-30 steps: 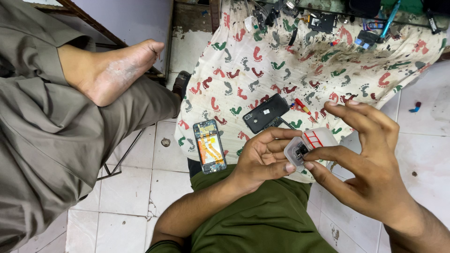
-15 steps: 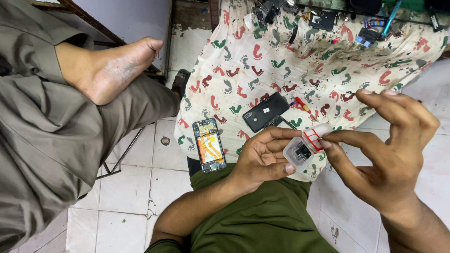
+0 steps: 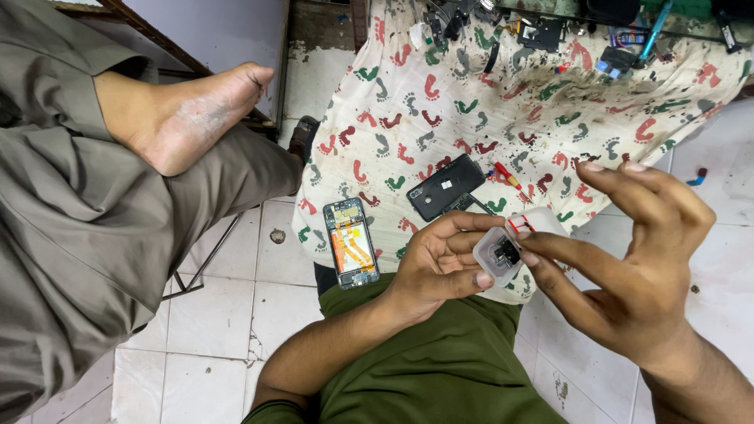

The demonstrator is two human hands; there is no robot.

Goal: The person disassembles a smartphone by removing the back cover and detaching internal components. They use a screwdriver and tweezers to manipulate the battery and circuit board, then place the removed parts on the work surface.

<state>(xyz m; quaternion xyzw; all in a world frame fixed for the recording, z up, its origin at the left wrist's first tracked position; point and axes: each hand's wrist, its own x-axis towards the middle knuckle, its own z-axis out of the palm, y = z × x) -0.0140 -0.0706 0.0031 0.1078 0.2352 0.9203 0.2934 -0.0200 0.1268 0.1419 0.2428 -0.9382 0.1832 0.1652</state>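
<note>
**Fingers close in on the little box**

Lowered since a moment ago, right hand (image 3: 636, 275) fingers pinch inside the small translucent plastic box (image 3: 510, 247); left hand (image 3: 440, 263) cups it. Beyond: glossy black phone (image 3: 446, 186), opened phone (image 3: 351, 243), footprint-patterned cloth (image 3: 471, 102), bare tiles alongside.

small clear plastic box (image 3: 509, 245) | open, small dark parts inside | tilted, held above the lap
</note>
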